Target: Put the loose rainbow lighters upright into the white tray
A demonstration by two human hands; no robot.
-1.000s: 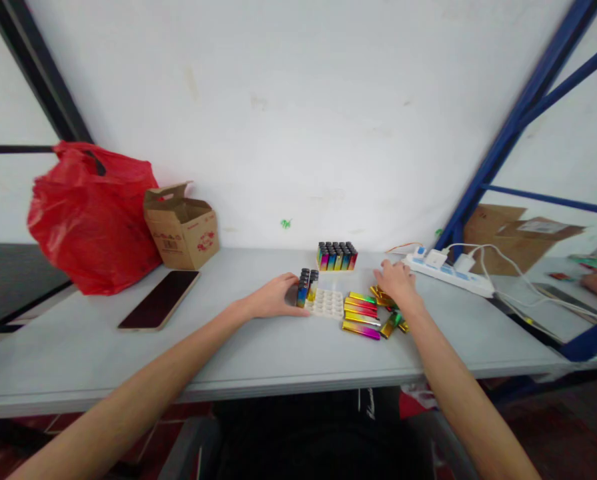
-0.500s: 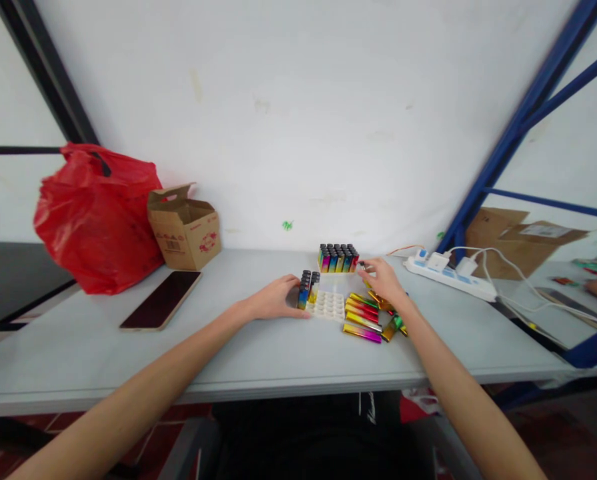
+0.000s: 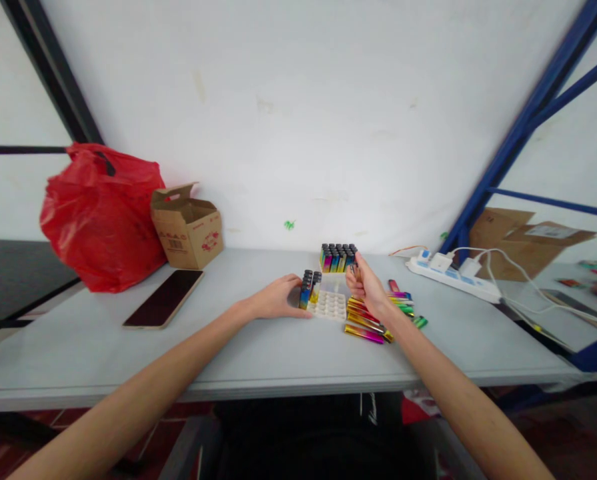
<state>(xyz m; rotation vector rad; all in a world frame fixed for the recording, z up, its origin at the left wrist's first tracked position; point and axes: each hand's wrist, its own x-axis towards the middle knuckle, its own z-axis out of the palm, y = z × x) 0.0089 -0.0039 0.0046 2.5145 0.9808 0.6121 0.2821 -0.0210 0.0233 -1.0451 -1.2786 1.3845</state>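
My left hand (image 3: 279, 298) lies at the left edge of a white tray with round holes (image 3: 331, 305), fingers and thumb spread around its corner. Several upright lighters with black tops (image 3: 306, 290) stand in the tray's left side, beside my fingers. My right hand (image 3: 367, 283) is closed above the tray's right side, fingers curled and thumb up, around a lighter whose metal top shows at the fingertips. Loose shiny lighters (image 3: 364, 333) lie to the right of the tray, partly under my right hand. Behind it stands a full block of upright lighters (image 3: 337, 259).
A red plastic bag (image 3: 103, 223), an open cardboard box (image 3: 191, 230) and a phone (image 3: 164, 299) are on the left. At the right lie a white power strip (image 3: 453, 278) with cables and brown cardboard (image 3: 508, 247). Part of another person's hand shows at the far right edge.
My right hand has moved left, from beside the full block toward the tray, and its fingers have curled in with the thumb raised. The left hand stays at the tray.
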